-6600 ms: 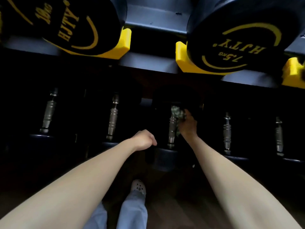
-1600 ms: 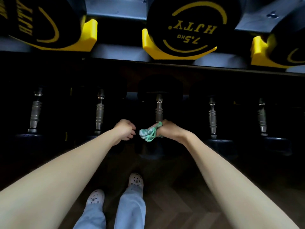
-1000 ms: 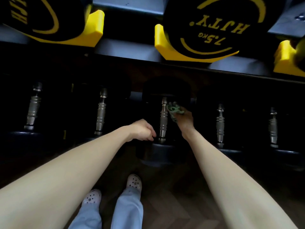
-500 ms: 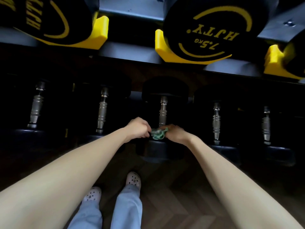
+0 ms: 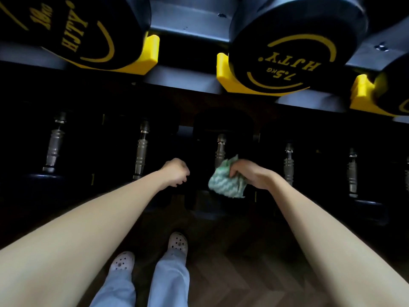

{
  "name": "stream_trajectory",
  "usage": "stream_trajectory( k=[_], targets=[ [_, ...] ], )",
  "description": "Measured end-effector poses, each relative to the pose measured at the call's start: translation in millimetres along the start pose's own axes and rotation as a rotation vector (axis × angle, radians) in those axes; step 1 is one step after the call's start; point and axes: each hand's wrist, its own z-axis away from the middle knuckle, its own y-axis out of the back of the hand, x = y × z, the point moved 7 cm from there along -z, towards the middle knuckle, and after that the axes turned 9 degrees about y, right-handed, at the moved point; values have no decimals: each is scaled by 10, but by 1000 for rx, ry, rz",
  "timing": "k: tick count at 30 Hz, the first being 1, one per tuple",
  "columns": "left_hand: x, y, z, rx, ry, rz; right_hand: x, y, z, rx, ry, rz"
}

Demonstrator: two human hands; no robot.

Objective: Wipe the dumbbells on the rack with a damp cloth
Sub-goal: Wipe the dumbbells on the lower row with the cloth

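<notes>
Dim overall, with light from the wearer's side. Brightest on the two forearms (image 5: 99,218), pale and nearly flat of shadow, and on the green cloth (image 5: 225,185), its pattern soft but readable. Lower shelf almost black, save for a dull sheen along the steel handles (image 5: 141,151). Yellow print and yellow cradles (image 5: 152,54) vivid against matte black dumbbell ends (image 5: 287,41). Strong wide-angle bending toward the edges, with the rack rail (image 5: 188,16) bowed. Fine detail smeared throughout, and the floor (image 5: 254,273) murky.
</notes>
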Motion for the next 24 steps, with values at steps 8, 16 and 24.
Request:
stream_trajectory(
  k=[8, 16, 24],
  targets=[
    [31, -186, -74, -39, -99, -124, -317, 34, -403, 262, 317, -81],
    [-34, -225, -152, -102, -85, -110, -288, -346, -764, 164, 472, 902],
    [-102, -207, -82, -126, -56, -9, 57, -463, -554, -18, 231, 622]
  ],
)
